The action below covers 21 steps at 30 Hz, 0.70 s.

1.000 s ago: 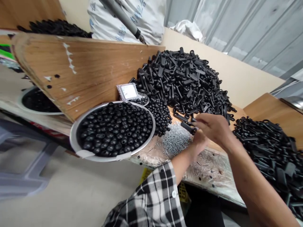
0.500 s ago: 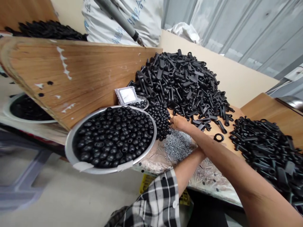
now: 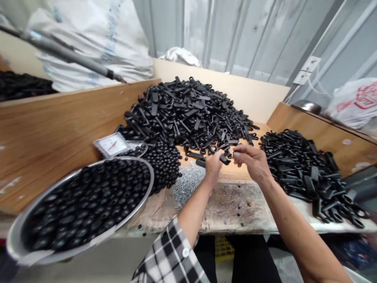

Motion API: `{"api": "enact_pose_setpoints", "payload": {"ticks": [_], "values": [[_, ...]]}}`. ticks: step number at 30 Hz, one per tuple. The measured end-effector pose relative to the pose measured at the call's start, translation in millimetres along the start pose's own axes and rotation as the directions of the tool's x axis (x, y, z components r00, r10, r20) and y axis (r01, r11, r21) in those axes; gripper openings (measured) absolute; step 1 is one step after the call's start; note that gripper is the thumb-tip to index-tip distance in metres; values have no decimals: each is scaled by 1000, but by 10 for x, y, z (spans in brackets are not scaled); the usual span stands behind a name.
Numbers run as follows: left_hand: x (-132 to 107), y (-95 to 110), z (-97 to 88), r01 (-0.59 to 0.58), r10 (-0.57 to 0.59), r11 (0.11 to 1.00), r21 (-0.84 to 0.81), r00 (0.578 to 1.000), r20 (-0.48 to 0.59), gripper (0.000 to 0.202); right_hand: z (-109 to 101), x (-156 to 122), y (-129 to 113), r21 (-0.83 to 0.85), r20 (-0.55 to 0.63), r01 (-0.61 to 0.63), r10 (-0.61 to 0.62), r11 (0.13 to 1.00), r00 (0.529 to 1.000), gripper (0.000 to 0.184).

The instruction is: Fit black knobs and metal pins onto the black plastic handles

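My left hand (image 3: 213,167) is closed around a black plastic crank handle (image 3: 225,159), whose end sticks out past the fingers to the right. Just right of it, my right hand (image 3: 253,160) is pinched, with a small black ball (image 3: 235,154) partly hidden at its fingertips. A gap separates the two hands. Behind them rises a large heap of black crank handles (image 3: 191,110). Left of my left hand lies a pile of small metal pins (image 3: 188,184), and beyond it a pile of small black balls (image 3: 162,161).
A metal basin (image 3: 151,184) full of black balls stands at the left front. More black handles (image 3: 297,169) are piled at the right. A wooden divider (image 3: 59,122) runs along the left, with a powered screwdriver (image 3: 88,65) hanging above it. A clear box (image 3: 112,144) sits behind the basin.
My right hand has moved right from the ball pile, so the arms no longer cross. My left hand, hidden before, now shows with a crank handle. The view has turned right.
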State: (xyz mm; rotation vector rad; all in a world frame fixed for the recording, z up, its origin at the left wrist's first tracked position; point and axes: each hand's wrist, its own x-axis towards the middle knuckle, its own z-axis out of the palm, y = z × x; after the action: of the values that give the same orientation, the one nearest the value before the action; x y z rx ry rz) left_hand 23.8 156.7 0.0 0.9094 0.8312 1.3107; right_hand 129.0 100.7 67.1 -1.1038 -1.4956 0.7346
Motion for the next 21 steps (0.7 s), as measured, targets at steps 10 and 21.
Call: {"api": "enact_pose_setpoints", "payload": {"ticks": [10, 21], "values": [[-406, 172, 36, 126, -124, 992, 27, 882, 455, 59, -418, -104, 739, 438, 213, -252, 173, 863, 962, 14], [-327, 53, 47, 224, -196, 971, -78, 943, 269, 29, -464, -183, 821, 537, 250, -288, 176, 793, 952, 22]]}}
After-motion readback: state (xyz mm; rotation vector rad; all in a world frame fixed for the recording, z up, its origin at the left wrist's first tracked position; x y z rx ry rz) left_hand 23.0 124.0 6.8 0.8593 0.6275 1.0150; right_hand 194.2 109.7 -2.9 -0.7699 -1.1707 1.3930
